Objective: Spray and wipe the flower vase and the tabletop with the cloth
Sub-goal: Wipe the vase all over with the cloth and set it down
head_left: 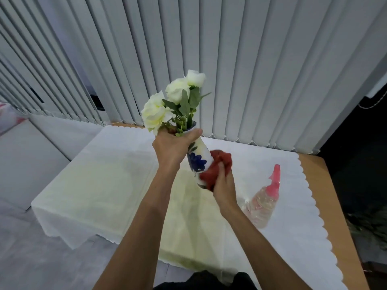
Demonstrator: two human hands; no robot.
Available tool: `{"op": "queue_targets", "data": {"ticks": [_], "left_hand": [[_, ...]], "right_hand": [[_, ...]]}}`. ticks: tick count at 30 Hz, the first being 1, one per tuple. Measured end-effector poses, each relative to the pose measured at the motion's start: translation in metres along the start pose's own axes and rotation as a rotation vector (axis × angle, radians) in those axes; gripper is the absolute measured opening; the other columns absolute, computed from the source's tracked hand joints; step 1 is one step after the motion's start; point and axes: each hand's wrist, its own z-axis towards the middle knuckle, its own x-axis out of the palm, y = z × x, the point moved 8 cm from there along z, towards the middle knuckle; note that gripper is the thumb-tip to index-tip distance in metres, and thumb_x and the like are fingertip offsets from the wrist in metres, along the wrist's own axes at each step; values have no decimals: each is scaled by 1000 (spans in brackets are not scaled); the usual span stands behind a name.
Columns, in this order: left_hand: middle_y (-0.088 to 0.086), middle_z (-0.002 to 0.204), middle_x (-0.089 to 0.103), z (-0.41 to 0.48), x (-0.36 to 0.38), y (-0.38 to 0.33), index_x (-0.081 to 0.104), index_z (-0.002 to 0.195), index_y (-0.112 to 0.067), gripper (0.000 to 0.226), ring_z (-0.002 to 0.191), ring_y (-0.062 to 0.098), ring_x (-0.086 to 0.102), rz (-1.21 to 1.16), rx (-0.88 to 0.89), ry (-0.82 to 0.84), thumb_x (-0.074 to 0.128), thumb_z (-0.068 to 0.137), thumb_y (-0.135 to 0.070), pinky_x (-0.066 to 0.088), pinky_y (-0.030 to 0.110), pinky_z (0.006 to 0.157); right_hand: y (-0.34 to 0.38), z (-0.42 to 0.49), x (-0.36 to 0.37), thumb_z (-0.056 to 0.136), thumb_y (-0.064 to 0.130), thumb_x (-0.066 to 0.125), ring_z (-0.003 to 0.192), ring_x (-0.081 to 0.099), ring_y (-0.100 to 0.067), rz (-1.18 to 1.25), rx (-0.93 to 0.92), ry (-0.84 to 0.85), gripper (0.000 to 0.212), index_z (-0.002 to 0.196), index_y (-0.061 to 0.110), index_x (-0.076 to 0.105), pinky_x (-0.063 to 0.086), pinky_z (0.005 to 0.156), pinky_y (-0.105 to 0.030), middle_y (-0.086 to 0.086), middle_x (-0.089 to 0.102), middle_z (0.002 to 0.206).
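Note:
A white vase [198, 159] with a blue flower pattern holds white flowers [167, 103] and is lifted above the table, tilted left. My left hand [173, 147] grips its neck. My right hand [224, 185] holds a bunched red cloth [219, 164] pressed against the vase's lower right side. A clear spray bottle [265, 199] with a pink trigger head stands on the white tablecloth [104, 185], just right of my right hand.
The wooden table edge [335, 206] shows bare at the right, beyond the cloth's scalloped border. Grey vertical blinds [251, 70] hang close behind the table. Pale floor [31, 248] lies to the left; a dark area lies to the right.

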Motion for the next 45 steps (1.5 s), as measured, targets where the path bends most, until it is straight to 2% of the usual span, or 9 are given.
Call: {"op": "queue_targets", "data": {"ticks": [3,8,11,15,23,28,32,40,45], "left_hand": [[-16,93,72,1,-1,3,69,91,-32,52,97,15,71,-53,-27,9,91,49,-52,63,41,84],[-10,99,76,2,-4,11,73,102,-27,68,96,16,73,-153,-81,23,92,42,-53,63,42,81],[-12,100,75,-1,-4,3,71,108,-27,74,99,14,71,-111,-29,41,90,43,-57,63,40,84],[-14,104,75,-5,-1,-6,74,110,-30,69,102,10,69,-86,64,109,86,50,-63,61,39,91],[-3,123,73,-4,12,-28,65,128,-26,49,117,18,68,-64,212,609,81,82,-30,53,47,104],[-6,112,76,-8,26,-26,70,115,-34,29,107,18,72,-110,215,624,74,90,-21,61,37,90],[-10,92,77,-4,29,-21,72,99,-36,25,89,12,74,-232,161,491,75,89,-14,63,30,75],[-8,101,79,-14,38,-13,77,99,-31,28,98,14,75,-185,191,394,85,74,-38,60,46,92],[-7,103,79,-5,30,-11,78,96,-40,33,101,18,74,-218,186,411,89,66,-35,59,52,93]], "right_hand": [[-11,6,-7,105,55,31,95,75,-24,-64,125,5,37,120,32,57,46,63,-24,0,76,111],[32,-16,6,110,28,39,104,65,-3,-74,-271,-57,26,113,50,52,51,87,-20,11,65,115],[4,-6,4,110,31,37,87,73,-17,278,156,-87,24,111,35,61,62,69,-33,-1,73,116],[-6,-4,9,104,28,53,100,71,-50,483,487,3,17,100,15,63,56,90,-68,-23,72,119],[8,-6,-2,106,24,54,108,66,-45,353,541,67,14,102,11,60,59,87,-62,-18,68,109],[3,3,-15,108,38,47,94,71,-37,277,492,-6,30,103,12,62,62,85,-56,-16,71,110],[19,5,-25,109,46,34,95,67,-22,66,304,-63,46,136,17,58,52,59,-26,-9,70,123],[81,-17,10,101,46,36,119,63,-6,-152,-300,-4,40,136,65,43,50,105,-42,31,64,122],[45,2,-16,108,46,33,95,69,-19,-205,36,40,36,129,35,60,50,58,-20,3,72,118]]}}
